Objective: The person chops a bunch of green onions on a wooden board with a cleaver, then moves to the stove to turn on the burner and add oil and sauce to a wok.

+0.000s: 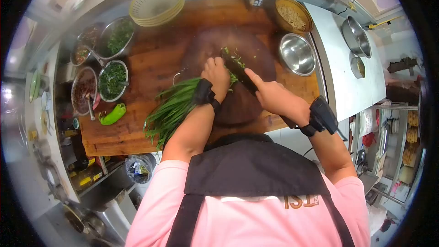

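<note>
My left hand (216,75) presses down on a bunch of long green chives (171,110) lying across a round dark wooden chopping block (238,110). My right hand (273,95) grips the handle of a dark cleaver (238,69), index finger stretched along its back. The blade stands right beside my left fingers at the chives' cut end. Small chopped green bits (235,57) lie on the block beyond the blade. Both wrists wear black bands.
The block sits on a wooden counter (155,59). Left are metal bowls of chopped greens (113,80) and other ingredients, plus a green pepper (112,114). A stack of yellow baskets (157,4) stands at the back. An empty steel bowl (297,54) and a bowl of noodles (293,16) are right.
</note>
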Motion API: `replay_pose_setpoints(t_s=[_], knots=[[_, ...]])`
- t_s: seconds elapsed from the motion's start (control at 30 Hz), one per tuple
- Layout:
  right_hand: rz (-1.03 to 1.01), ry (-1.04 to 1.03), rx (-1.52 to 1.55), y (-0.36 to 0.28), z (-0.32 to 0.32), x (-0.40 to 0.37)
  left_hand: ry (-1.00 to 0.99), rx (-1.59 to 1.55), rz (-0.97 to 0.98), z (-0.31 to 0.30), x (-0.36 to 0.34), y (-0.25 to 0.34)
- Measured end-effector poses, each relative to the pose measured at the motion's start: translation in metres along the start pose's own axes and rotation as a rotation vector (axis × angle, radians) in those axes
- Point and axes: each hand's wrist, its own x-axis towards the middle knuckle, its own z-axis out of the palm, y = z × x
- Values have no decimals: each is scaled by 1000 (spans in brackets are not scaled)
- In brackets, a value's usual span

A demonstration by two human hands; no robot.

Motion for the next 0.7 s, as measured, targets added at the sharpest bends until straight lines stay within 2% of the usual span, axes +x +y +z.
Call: replay_pose_setpoints(t_s=[0.13,0.2,0.23,0.3,0.37,0.47,0.53,0.57,0.63,0.7], knots=[[24,-30,32,0,19,10,-27,-5,-20,5,3,-5],[44,114,32,9,59,29,-77,13,-22,-1,1,-3],[41,117,28,13,63,31,-114,30,-22,-3,3,-1],[-41,204,57,16,64,33,-68,10,-34,2,6,-4],[-72,199,28,21,51,35,-18,-6,-44,7,7,-6],[-111,199,28,12,27,23,41,103,-22,-2,10,-10],[-99,217,46,4,15,8,154,184,15,-14,12,-10],[-100,213,50,2,14,0,149,187,13,-13,8,-15],[-95,222,74,-1,11,-9,-4,133,-56,-12,4,-24],[-58,207,70,-3,15,-13,-40,150,-60,-9,-7,-20]])
